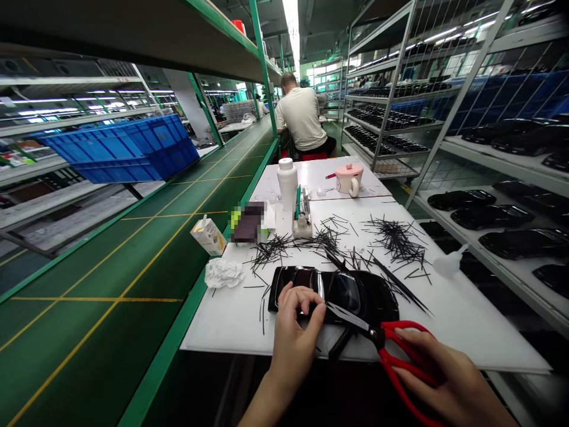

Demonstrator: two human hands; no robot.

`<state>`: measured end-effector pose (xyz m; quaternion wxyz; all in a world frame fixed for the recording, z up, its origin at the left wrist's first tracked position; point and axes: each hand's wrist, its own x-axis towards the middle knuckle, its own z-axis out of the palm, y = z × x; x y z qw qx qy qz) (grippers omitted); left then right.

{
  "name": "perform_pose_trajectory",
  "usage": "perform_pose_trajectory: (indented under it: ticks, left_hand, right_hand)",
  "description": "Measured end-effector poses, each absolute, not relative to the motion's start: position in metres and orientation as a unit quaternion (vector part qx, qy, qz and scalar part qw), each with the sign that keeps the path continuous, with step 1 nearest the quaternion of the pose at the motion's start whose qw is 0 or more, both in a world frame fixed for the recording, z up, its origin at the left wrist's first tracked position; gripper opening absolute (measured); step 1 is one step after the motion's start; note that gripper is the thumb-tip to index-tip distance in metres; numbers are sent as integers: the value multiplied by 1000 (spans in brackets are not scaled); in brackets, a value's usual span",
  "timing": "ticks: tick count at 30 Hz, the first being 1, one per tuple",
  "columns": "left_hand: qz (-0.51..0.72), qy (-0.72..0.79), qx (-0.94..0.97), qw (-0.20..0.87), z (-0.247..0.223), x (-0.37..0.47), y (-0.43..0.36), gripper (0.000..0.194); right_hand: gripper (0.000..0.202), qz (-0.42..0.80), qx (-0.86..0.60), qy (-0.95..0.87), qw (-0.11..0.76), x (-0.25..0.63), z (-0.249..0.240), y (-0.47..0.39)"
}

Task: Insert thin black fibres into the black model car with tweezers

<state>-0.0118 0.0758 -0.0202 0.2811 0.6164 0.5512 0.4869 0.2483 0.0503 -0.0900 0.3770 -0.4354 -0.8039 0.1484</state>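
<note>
A glossy black model car body lies lengthwise on the white table before me. Over its near side, my left hand is closed, thumb and fingertips pinched together; whatever is between them is too small to make out. My right hand grips the red handles of a pair of scissors. Their blades are slightly parted and point left, with the tips by my left fingertips. Thin black strips lie in loose heaps behind the car. A dark piece lies at its near side, partly hidden.
On the table stand a white bottle, a pink lidded mug, a drink carton and crumpled tissue. A green conveyor runs along the left. Racks of black car bodies flank the right. A person sits ahead.
</note>
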Motion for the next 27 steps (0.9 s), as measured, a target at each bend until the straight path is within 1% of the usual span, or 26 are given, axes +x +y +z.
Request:
perform_pose_trajectory:
  ticks: [7, 19, 27]
  left_hand:
    - [487, 544, 622, 282, -21, -12, 75, 30]
    - [487, 543, 619, 291, -21, -12, 75, 30]
    - [482, 548, 618, 292, -20, -12, 74, 31]
  right_hand:
    - [38, 120, -419, -818, 376, 244, -88, 51]
    - [31, 57, -379, -842, 379, 244, -79, 54]
    - [34, 67, -362, -856, 362, 243, -70, 54]
